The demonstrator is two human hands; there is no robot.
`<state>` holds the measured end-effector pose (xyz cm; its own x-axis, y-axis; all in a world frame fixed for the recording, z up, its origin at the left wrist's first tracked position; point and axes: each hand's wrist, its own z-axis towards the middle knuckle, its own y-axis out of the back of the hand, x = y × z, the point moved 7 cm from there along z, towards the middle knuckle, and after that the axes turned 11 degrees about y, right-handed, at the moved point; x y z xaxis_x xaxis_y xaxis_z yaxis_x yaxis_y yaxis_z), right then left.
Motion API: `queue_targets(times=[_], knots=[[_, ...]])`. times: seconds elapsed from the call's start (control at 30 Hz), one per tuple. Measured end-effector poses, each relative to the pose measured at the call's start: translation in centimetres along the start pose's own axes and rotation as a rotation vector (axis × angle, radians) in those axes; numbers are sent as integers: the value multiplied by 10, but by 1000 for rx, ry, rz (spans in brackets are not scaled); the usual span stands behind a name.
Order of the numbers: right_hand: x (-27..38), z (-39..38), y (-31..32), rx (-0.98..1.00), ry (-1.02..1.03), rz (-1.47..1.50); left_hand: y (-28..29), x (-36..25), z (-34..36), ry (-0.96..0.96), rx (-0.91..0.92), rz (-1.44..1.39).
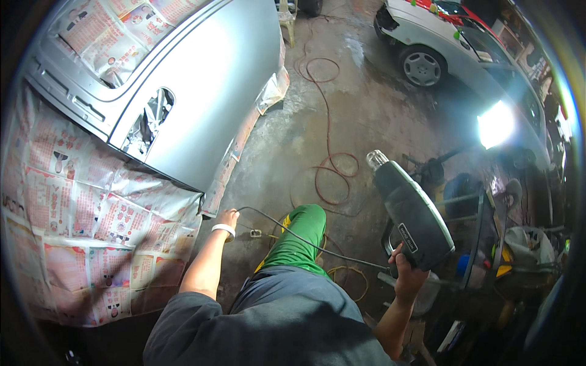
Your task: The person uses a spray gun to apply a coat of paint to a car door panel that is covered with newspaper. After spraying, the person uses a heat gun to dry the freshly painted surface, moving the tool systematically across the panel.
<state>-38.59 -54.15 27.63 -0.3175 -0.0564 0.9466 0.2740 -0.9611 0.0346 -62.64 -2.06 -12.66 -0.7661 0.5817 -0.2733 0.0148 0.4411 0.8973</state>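
Observation:
A black and silver heat gun is gripped by its handle in my right hand, its metal nozzle tilted up and away from me. From the handle's base a dark power cord runs across in front of my body to my left hand, whose fingers are closed on it. The left wrist wears a white band. Just beyond the left hand stands a silver-grey car door panel, brightly lit, with an open handle recess. Printed masking paper covers the area beside the panel.
A red hose lies in loops on the concrete floor ahead. At right a bright work lamp shines beside a cluttered cart. A white car stands at the far right. A yellow cord coils near my legs.

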Motion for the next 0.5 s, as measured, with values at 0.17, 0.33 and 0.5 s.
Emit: queue_targets(times=[0.17,0.33,0.5], knots=[[-31,62,-3,-47,61,-81,23,-51,36,154,-67,-113],[-71,156,-30,-10,4,-134,7,-77,104,418,-19,-375],[-119,290,-110,115,98,-83,-23,-68,180,540,113,-194]])
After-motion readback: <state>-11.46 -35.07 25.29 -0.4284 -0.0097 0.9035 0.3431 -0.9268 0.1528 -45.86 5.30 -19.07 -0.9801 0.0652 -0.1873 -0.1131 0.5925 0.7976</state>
